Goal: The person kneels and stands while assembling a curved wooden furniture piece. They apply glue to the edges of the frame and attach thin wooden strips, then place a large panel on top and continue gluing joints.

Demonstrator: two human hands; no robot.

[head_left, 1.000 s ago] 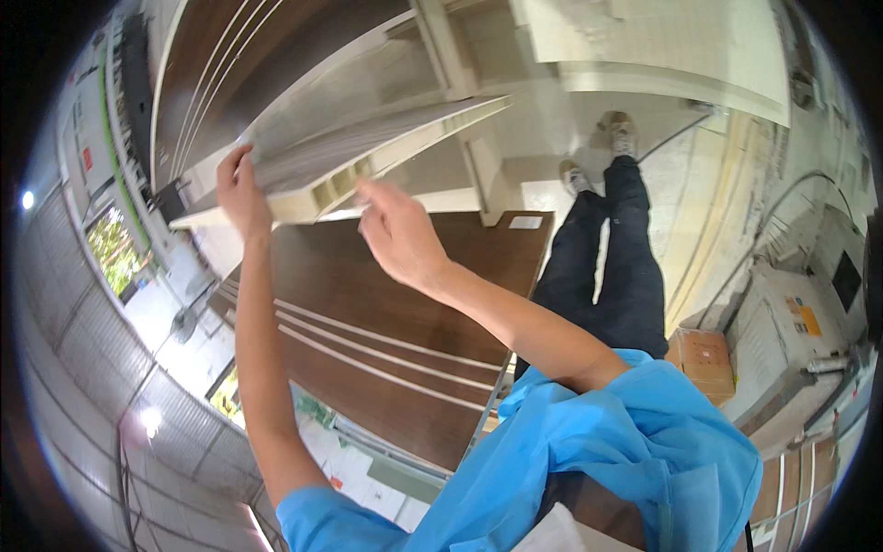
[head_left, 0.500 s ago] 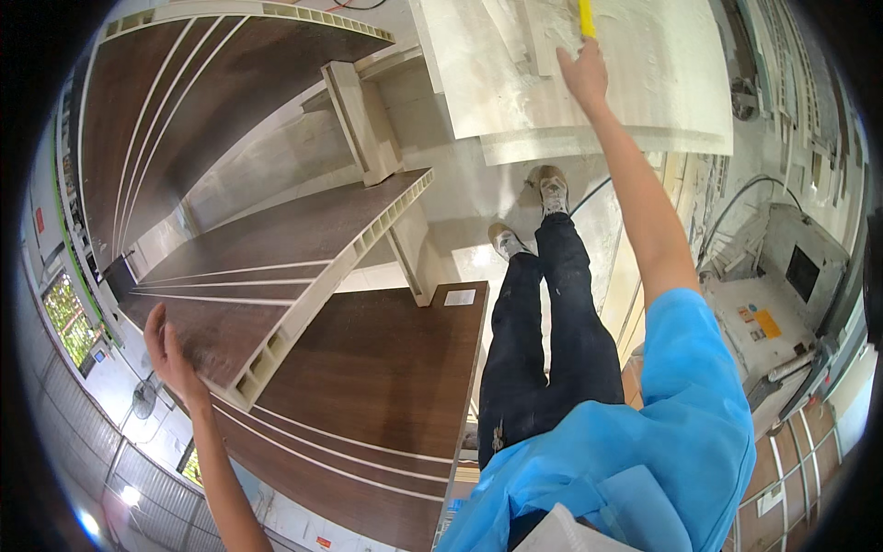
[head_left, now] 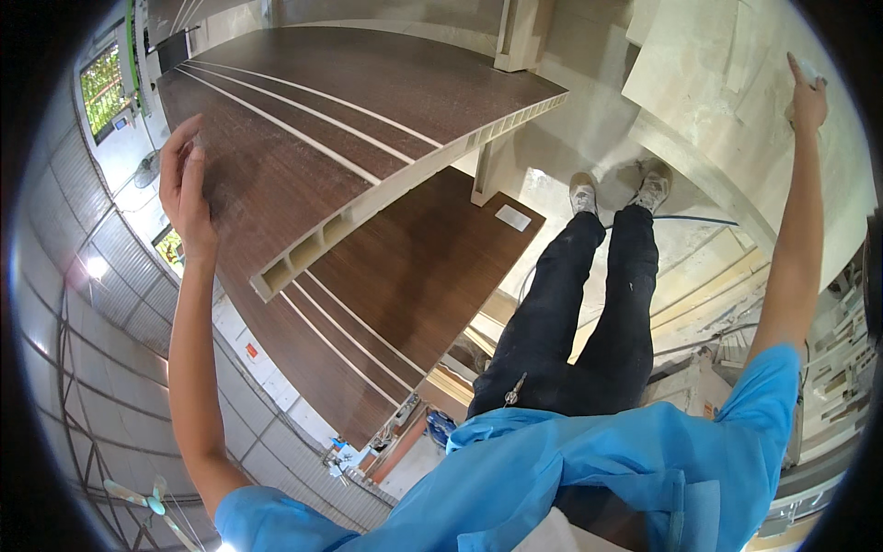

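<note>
At the left, my left hand is raised beside the end of a dark brown wood-grain panel with white stripes. Its fingers are loosely bent, the thumb apart, nothing visible in them; whether it touches the panel I cannot tell. Pale hollow cells show along the panel's cut edge. My right hand reaches out at the far right over a large pale board, index finger stretched. By those fingers is a small whitish patch, too blurred to name.
A second brown striped panel, with a white label, lies beneath the first. A pale upright support stands at the panel's far side. A dark hose crosses the floor by my shoes. Pale strips lie right of my legs.
The view has swung, shifting the panels rightward and up. My right arm now reaches farther right, and the yellow thing at its fingers no longer shows. My left hand stays by the panel end.
</note>
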